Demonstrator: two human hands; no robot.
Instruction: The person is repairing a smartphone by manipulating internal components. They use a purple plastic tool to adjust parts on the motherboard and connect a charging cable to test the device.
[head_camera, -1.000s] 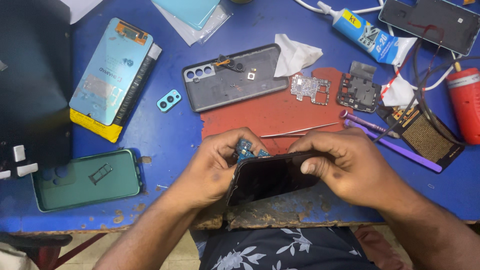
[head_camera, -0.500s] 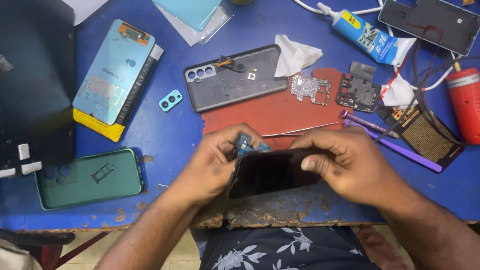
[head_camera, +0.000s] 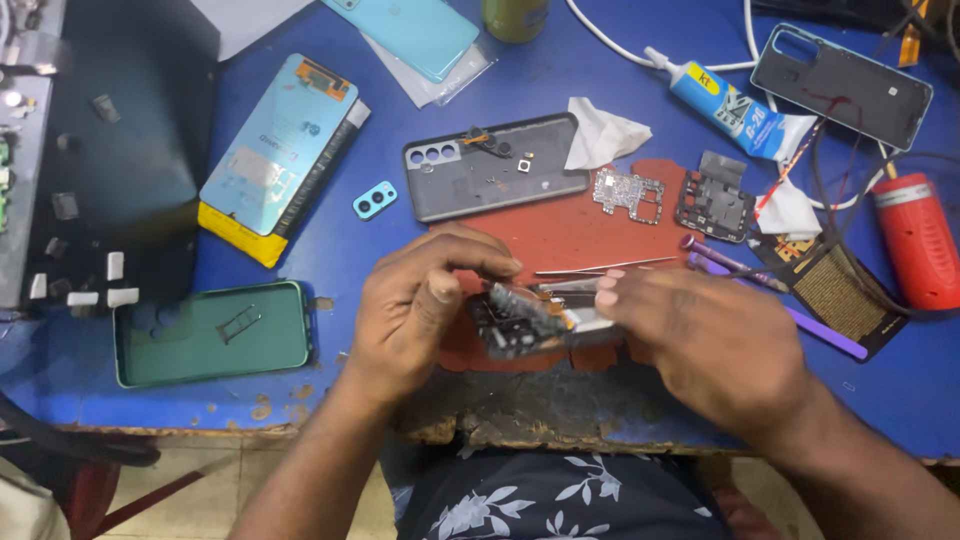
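Observation:
A dismantled phone body (head_camera: 530, 318) with exposed boards and metal parts is held edge-on between both hands, just above the near edge of the blue table (head_camera: 330, 245). My left hand (head_camera: 420, 300) grips its left end, thumb on the near side. My right hand (head_camera: 700, 335) holds the right end, fingertips on its top edge. Under the hands lies a red mat (head_camera: 570, 225).
On the mat and table lie a grey phone back cover (head_camera: 495, 180), a circuit board (head_camera: 630, 193), a metal shield (head_camera: 715, 195), tweezers (head_camera: 605, 268), a glue tube (head_camera: 725, 100), a green phone frame (head_camera: 215, 332), a boxed light-blue phone (head_camera: 270, 155) and a red cylinder (head_camera: 915, 240).
The phone has been turned from its dark screen side facing up to edge-on with its internal parts showing. Both hands shifted their grip around it.

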